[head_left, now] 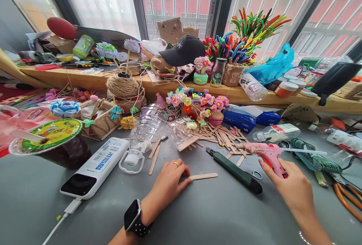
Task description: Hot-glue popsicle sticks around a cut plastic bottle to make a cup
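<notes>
A green tool [235, 170] obstructs passage between stick [205, 176] and glue gun [268, 153].

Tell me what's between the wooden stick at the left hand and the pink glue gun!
In the head view, a long dark green tool lies between the stick and the glue gun, with a small ring beside it.

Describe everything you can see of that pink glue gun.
The pink glue gun looks plastic, with a darker, reddish trigger and a grubby, brownish front end pointing toward the picture's left. A long, whitish, translucent glue stick juts from its back. The right hand grips its handle, barrel roughly level. Lettering on its side is too small to read.
</notes>
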{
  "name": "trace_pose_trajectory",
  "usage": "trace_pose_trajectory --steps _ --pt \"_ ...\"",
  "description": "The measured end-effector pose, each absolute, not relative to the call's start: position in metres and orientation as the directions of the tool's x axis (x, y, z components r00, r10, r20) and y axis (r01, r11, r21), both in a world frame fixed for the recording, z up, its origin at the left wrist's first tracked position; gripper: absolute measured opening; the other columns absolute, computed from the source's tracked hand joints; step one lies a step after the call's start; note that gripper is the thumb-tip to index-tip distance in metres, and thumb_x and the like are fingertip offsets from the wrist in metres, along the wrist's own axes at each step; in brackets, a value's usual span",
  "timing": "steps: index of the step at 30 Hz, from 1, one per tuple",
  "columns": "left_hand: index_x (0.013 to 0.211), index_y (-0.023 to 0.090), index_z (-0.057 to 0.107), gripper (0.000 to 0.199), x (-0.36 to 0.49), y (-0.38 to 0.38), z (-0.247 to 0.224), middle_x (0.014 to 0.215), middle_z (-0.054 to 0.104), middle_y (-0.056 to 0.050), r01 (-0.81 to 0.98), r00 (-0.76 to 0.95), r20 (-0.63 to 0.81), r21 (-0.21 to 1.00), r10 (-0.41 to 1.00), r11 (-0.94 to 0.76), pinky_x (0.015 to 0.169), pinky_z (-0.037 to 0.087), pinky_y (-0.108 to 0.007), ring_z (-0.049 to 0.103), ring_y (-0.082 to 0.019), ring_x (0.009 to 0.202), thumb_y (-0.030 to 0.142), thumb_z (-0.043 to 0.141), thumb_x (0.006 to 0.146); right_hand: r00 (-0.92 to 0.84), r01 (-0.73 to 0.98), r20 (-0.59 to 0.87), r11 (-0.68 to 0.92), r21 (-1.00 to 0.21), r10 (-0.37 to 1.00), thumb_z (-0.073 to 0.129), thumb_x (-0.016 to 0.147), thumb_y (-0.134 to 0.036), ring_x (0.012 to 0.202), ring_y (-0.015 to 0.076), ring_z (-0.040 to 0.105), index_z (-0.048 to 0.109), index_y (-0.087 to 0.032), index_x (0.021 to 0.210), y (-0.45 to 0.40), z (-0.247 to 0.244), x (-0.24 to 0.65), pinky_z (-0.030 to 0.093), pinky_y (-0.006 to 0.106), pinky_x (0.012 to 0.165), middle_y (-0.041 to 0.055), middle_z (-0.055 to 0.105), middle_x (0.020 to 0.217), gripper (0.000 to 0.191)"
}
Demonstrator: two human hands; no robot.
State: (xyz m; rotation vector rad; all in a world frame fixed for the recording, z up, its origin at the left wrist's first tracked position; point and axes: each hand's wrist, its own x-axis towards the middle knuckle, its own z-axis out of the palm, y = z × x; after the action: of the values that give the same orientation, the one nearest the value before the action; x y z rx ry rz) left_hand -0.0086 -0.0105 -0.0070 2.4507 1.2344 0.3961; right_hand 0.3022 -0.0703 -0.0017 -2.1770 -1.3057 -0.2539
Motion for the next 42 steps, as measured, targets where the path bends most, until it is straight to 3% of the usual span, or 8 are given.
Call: trace_pose_trajectory --steps 11,21,30,42 --pt "0.081 0.018 0.056 0.006 -0.010 -0.010 -0.008 0.083 0.058 -0.003 0.701 0.581 0.090 0.449 0.809 -0.554 0.070 0.038 -0.031 0.053 -0.018 0.078 0.022 0.057 0.078 0.590 0.761 0.234 -0.435 -0.481 0.773 0.043 0.059 -0.074 0.072 0.0259 0.056 0.062 -0.016 0.081 -0.059 -0.022 0.312 0.042 0.035 0.061 0.0113 0.063 0.083 0.065" --pt "0.080 0.018 0.056 0.005 -0.010 -0.011 -0.007 0.083 0.058 -0.003 0.694 0.582 0.094 0.460 0.808 -0.553 0.069 0.038 -0.030 0.053 -0.018 0.078 0.023 0.057 0.078 0.584 0.777 0.257 -0.440 -0.450 0.770 0.041 0.059 -0.075 0.069 0.0258 0.056 0.062 -0.016 0.080 -0.060 -0.027 0.319 0.041 0.034 0.057 0.0107 0.063 0.076 0.065" --pt "0.082 0.018 0.056 0.012 -0.011 -0.009 -0.009 0.084 0.057 -0.003 0.698 0.586 0.083 0.452 0.806 -0.554 0.070 0.038 -0.031 0.053 -0.019 0.079 0.029 0.060 0.077 0.606 0.756 0.176 -0.492 -0.431 0.776 0.041 0.062 -0.071 0.076 0.0277 0.056 0.062 -0.015 0.088 -0.059 -0.031 0.322 0.042 0.036 0.062 0.0132 0.063 0.086 0.066" --pt "0.082 0.019 0.058 0.017 -0.011 -0.009 -0.008 0.086 0.057 -0.003 0.706 0.564 0.071 0.476 0.823 -0.525 0.071 0.039 -0.031 0.053 -0.020 0.081 0.033 0.063 0.074 0.578 0.793 0.274 -0.450 -0.411 0.768 0.042 0.060 -0.074 0.077 0.0273 0.053 0.059 -0.010 0.090 -0.056 -0.042 0.328 0.042 0.040 0.068 0.0143 0.059 0.084 0.073"
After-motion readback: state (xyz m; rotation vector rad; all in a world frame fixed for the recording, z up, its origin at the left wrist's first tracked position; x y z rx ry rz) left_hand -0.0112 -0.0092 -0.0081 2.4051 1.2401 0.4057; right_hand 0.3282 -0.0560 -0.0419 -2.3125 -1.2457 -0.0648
